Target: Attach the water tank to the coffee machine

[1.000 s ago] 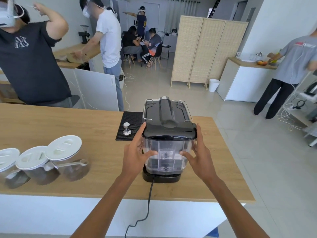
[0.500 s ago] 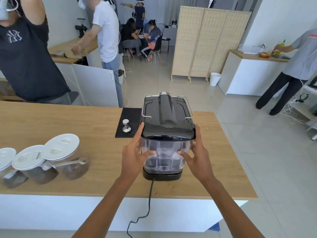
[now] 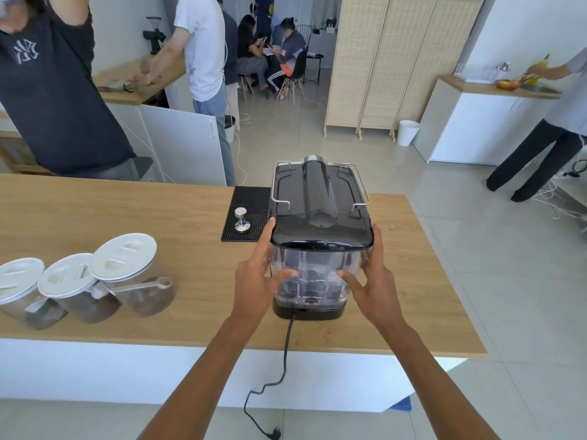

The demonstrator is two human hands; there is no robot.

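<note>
Both forearms reach forward from the bottom edge of the view, roughly parallel, and meet on either side of the water tank (image 3: 316, 274). The left hand (image 3: 259, 282) lies against the tank's left wall with its index finger stretched up along the corner toward the dark lid and its thumb curled round onto the near face. The right hand (image 3: 374, 285) mirrors it on the right wall, fingers pointing up along the side and thumb pressed onto the near face. Each grip is spread wide and flat on the clear plastic, so the tank is clamped between the two palms. The tank is see-through with a black lid and stands upright at the near end of the coffee machine (image 3: 319, 192), its bottom down at the machine's black base; whether it is fully seated cannot be told. The machine stands on the wooden surface (image 3: 127, 211), and its black cord (image 3: 286, 354) runs off the near edge and hangs down to the floor. Just left of the machine lies a black mat (image 3: 246, 201) with a metal tamper (image 3: 241, 220) standing on it. Further left, three clear jars (image 3: 79, 284) with white lids sit in a row, touching.
</note>
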